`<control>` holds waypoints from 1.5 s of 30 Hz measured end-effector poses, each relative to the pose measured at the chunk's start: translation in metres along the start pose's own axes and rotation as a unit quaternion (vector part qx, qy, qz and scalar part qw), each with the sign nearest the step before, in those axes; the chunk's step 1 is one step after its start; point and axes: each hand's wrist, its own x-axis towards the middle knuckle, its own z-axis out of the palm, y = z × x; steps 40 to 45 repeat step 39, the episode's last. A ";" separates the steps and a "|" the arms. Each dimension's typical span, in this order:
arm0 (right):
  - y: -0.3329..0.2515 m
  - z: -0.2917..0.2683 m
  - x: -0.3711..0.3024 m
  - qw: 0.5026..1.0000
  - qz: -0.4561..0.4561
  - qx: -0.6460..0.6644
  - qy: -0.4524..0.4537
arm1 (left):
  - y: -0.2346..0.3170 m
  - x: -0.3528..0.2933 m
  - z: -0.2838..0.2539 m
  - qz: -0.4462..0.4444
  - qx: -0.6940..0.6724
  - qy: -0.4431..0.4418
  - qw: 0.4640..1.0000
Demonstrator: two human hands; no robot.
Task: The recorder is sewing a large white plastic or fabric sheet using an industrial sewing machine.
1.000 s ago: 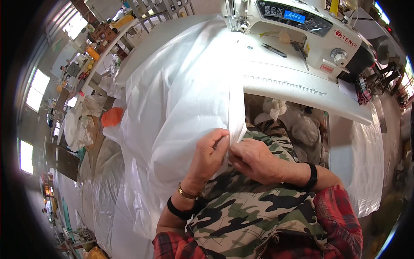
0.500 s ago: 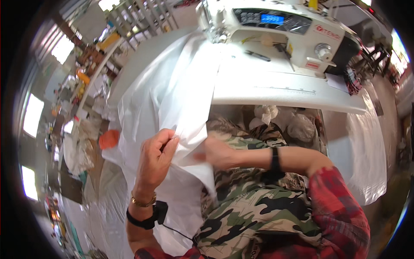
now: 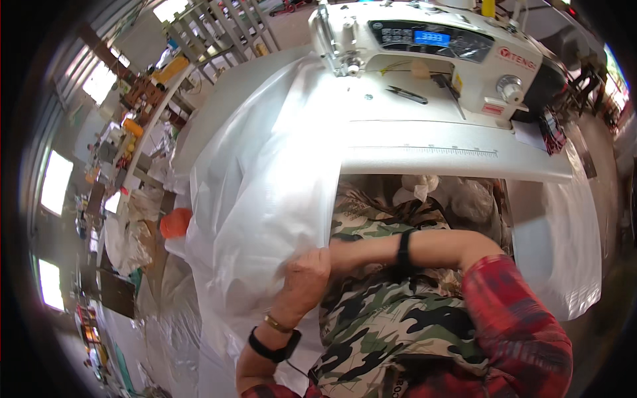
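Observation:
A large sheet of thin white plastic-like material (image 3: 245, 192) hangs over the left front of the sewing machine table and down beside my lap. Its right edge runs from near the needle area towards me. My left hand (image 3: 306, 273), somewhat blurred, is closed at that edge, pinching the sheet. Right against it is my right hand (image 3: 340, 257), whose fingers are hidden behind the left hand and the sheet. The sewing machine (image 3: 431, 43) stands beyond, its lamp lit over the upper end of the sheet.
Black thread snips (image 3: 407, 95) lie on the sewing table (image 3: 424, 151). Crumpled clear plastic bags (image 3: 471, 201) are under it. More plastic sheeting (image 3: 564, 252) hangs at the right. An orange object (image 3: 176, 223) sits left of the sheet, near a cluttered rack (image 3: 136, 142).
My left hand has moved right and towards me, meeting my right hand at the sheet's edge. The lifted fold between them has dropped, and the sheet hangs straighter.

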 end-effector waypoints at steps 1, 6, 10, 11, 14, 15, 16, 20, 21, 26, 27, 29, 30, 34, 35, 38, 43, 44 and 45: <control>-0.032 -0.056 -0.018 0.968 0.131 -0.117 -0.182 | 0.001 -0.004 0.015 -0.032 -0.024 0.036 0.999; -0.057 -0.155 -0.036 0.960 0.025 -0.276 0.036 | 0.016 -0.007 0.047 -0.160 -0.200 0.157 0.954; -0.040 -0.183 -0.022 0.947 -0.073 -0.294 0.107 | 0.014 -0.005 0.040 -0.172 -0.313 0.256 0.898; -0.035 -0.183 -0.025 0.948 -0.075 -0.292 0.099 | 0.018 -0.006 0.039 -0.179 -0.316 0.259 0.895; -0.033 -0.179 -0.024 0.960 -0.026 -0.269 0.070 | 0.024 -0.012 0.031 -0.334 -0.547 0.192 0.743; -0.035 -0.178 -0.025 0.961 -0.030 -0.268 0.065 | 0.027 -0.012 0.033 -0.337 -0.548 0.197 0.740; -0.037 -0.178 -0.025 0.960 -0.029 -0.272 0.061 | 0.029 -0.010 0.035 -0.316 -0.564 0.243 0.723; -0.048 -0.171 -0.026 0.944 -0.038 -0.326 0.026 | 0.024 -0.010 0.037 -0.233 -0.504 0.291 0.779; -0.051 -0.167 -0.026 0.944 -0.040 -0.326 0.021 | 0.025 -0.009 0.032 -0.236 -0.505 0.294 0.776; -0.062 -0.157 -0.032 0.942 -0.041 -0.332 0.001 | 0.030 0.004 0.022 -0.266 -0.393 0.322 0.819; -0.062 -0.158 -0.032 0.940 -0.041 -0.340 0.005 | 0.028 0.005 0.025 -0.266 -0.395 0.325 0.817; -0.058 -0.161 -0.031 0.939 -0.056 -0.340 0.002 | 0.023 0.007 0.032 -0.223 -0.364 0.369 0.825; -0.057 -0.162 -0.030 0.938 -0.071 -0.338 0.003 | 0.022 0.007 0.032 -0.223 -0.365 0.371 0.824; -0.057 -0.163 -0.026 0.942 -0.105 -0.317 0.024 | 0.021 0.008 0.023 -0.236 -0.319 0.361 0.844; -0.060 -0.158 -0.026 0.947 -0.095 -0.307 0.009 | 0.021 0.008 0.019 -0.232 -0.292 0.358 0.856; -0.061 -0.156 -0.025 0.950 -0.055 -0.305 -0.034 | 0.020 0.007 0.018 -0.222 -0.261 0.343 0.875; -0.059 -0.157 -0.026 0.948 -0.024 -0.313 -0.058 | 0.020 0.006 0.018 -0.222 -0.261 0.342 0.875; -0.059 -0.157 -0.026 0.948 -0.024 -0.313 -0.058 | 0.020 0.006 0.018 -0.222 -0.261 0.342 0.875; -0.059 -0.157 -0.026 0.948 -0.024 -0.313 -0.058 | 0.020 0.006 0.018 -0.222 -0.261 0.342 0.875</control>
